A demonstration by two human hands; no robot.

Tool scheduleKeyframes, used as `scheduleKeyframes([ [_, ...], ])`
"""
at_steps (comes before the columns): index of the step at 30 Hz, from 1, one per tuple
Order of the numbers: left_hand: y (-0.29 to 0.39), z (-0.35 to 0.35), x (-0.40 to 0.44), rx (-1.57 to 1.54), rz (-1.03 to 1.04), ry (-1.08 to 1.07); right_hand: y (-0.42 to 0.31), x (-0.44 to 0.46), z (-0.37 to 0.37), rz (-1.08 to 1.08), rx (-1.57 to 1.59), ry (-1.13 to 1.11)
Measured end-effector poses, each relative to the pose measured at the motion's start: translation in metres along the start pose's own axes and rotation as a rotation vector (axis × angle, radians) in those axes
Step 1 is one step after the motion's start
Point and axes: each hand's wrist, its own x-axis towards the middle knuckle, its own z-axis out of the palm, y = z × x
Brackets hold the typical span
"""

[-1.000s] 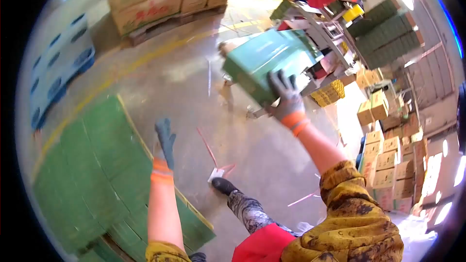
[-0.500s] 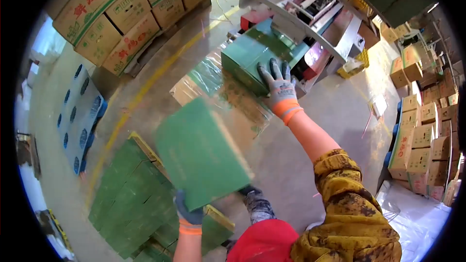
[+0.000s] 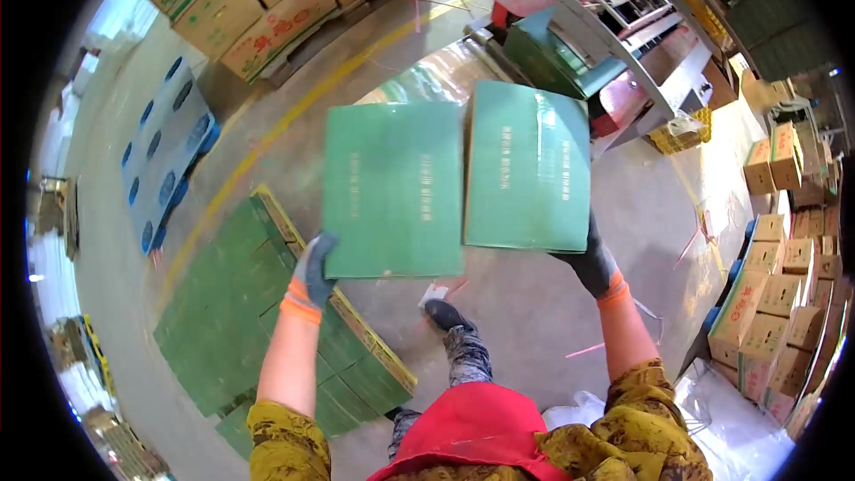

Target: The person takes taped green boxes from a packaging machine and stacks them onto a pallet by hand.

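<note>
Two green cardboard boxes are held up side by side in front of me. My left hand [image 3: 318, 269], in a grey glove with an orange cuff, grips the lower left corner of the left green box [image 3: 394, 191]. Under the lower right corner of the right green box [image 3: 527, 169] is my right hand [image 3: 590, 263], gloved the same way, its fingers partly hidden by the box. The boxes stand close together with a narrow gap. Below and left, a layer of green boxes [image 3: 240, 321] lies on a pallet [image 3: 378, 347].
A machine with a metal frame [image 3: 614, 31] stands ahead right, with another green box [image 3: 548, 44] at it. Brown cartons [image 3: 285, 22] are stacked ahead left. A blue pallet [image 3: 169, 160] leans at the left. More cartons [image 3: 766, 303] stand on the right.
My right hand has brought a second green box from the machine toward me, beside the first. My left hand's box has shifted up and right and straightened.
</note>
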Motion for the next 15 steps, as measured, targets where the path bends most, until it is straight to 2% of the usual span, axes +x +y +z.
scheduleKeyframes([
  [1, -0.006, 0.010, -0.002, -0.039, -0.009, -0.043, -0.008, 0.002, 0.011, 0.070, 0.122, 0.021],
  [2, -0.014, 0.014, -0.006, -0.080, -0.010, 0.005, -0.015, 0.005, 0.023, 0.137, 0.245, 0.051],
  [4, -0.018, 0.007, -0.012, -0.167, 0.036, 0.105, -0.001, -0.011, 0.026, 0.121, 0.222, 0.099],
  [6, -0.049, -0.037, -0.040, -0.128, 0.022, 0.166, 0.014, -0.036, 0.028, 0.143, 0.192, 0.129],
  [7, -0.060, -0.044, -0.077, -0.193, 0.076, 0.201, 0.023, -0.050, 0.034, 0.172, 0.178, 0.146],
  [8, -0.074, -0.051, -0.121, -0.256, 0.133, 0.257, 0.018, -0.067, 0.059, 0.138, 0.160, 0.021],
  [10, -0.104, -0.087, -0.210, -0.230, 0.090, 0.330, 0.029, -0.093, 0.112, 0.134, -0.026, -0.140],
  [12, -0.173, -0.142, -0.311, -0.491, 0.166, 0.297, 0.058, -0.125, 0.165, 0.168, -0.186, -0.261],
  [14, -0.238, -0.182, -0.409, -0.520, -0.015, 0.534, 0.109, -0.148, 0.220, 0.284, -0.293, -0.365],
  [15, -0.262, -0.190, -0.453, -0.668, -0.004, 0.688, 0.131, -0.163, 0.267, 0.404, -0.304, -0.449],
])
